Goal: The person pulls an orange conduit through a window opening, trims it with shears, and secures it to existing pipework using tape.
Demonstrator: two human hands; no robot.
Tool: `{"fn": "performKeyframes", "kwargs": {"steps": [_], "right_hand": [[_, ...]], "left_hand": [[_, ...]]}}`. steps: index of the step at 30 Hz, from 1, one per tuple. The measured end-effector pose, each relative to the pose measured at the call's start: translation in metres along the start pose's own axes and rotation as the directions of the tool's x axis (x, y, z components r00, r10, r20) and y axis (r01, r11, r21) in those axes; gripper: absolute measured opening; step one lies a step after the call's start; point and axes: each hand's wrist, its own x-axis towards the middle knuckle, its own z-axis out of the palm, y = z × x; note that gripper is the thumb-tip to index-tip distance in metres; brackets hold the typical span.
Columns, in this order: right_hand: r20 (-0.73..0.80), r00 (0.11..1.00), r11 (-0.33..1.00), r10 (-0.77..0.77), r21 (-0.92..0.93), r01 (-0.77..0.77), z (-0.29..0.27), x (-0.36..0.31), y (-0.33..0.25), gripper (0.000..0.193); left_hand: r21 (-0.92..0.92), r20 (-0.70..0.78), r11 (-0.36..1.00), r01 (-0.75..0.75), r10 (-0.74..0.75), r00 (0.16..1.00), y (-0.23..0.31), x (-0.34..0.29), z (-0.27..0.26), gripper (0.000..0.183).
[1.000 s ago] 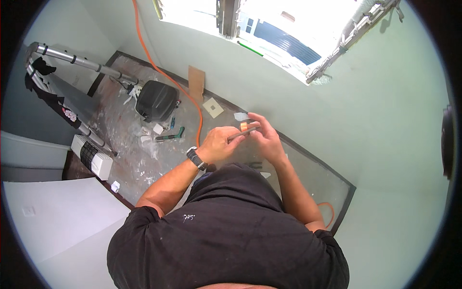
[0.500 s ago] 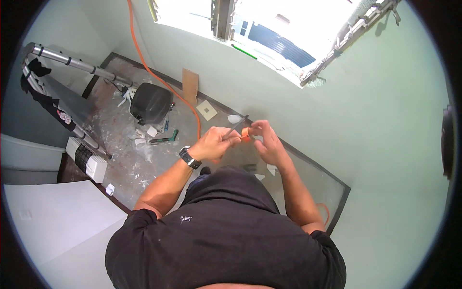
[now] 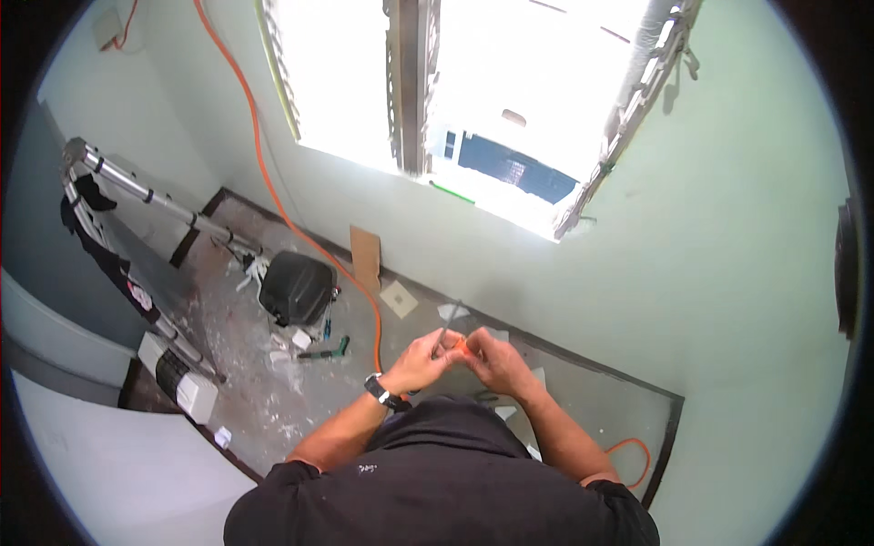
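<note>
In front of my torso, my left hand [image 3: 419,366] is closed around a thin grey rod-like tool [image 3: 450,320] whose tip points toward the wall. A small orange item [image 3: 461,346] sits between the two hands, mostly covered by fingers; its kind is unclear. My right hand [image 3: 501,366] has its fingers pinched together on the right side of the orange item. The hands nearly touch each other. Below them is the grey, paint-marked floor [image 3: 309,400].
An orange cord [image 3: 264,164] hangs down the wall to the floor. A dark backpack-like bag [image 3: 296,287], a green-handled tool [image 3: 326,350] and a cardboard piece [image 3: 365,259] lie left. A folding ladder [image 3: 173,209] stands far left; a bright window [image 3: 510,109] is ahead.
My right hand has come in from hovering with spread fingers to pinching at the orange item. The view has tilted up, showing more window and placing my hands lower.
</note>
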Motion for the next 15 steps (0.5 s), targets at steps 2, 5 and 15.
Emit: {"fn": "performKeyframes", "kwargs": {"steps": [2, 5, 15], "right_hand": [[-0.02, 0.999, 0.999, -0.047, 0.016, 0.048, 0.006, -0.001, 0.002, 0.029], [-0.099, 0.993, 0.998, -0.063, -0.019, 0.062, 0.013, 0.001, 0.005, 0.027], [0.389, 0.851, 0.811, -0.352, -0.327, 0.485, 0.017, 0.013, -0.104, 0.015]], "left_hand": [[0.103, -0.031, 0.994, 0.045, -0.042, 0.999, 0.001, 0.003, 0.0, 0.025], [0.237, -0.125, 0.971, -0.043, 0.074, 0.989, -0.004, 0.017, -0.001, 0.025], [-0.473, -0.42, 0.877, -0.086, -0.139, 0.897, -0.07, 0.118, -0.051, 0.033]]}}
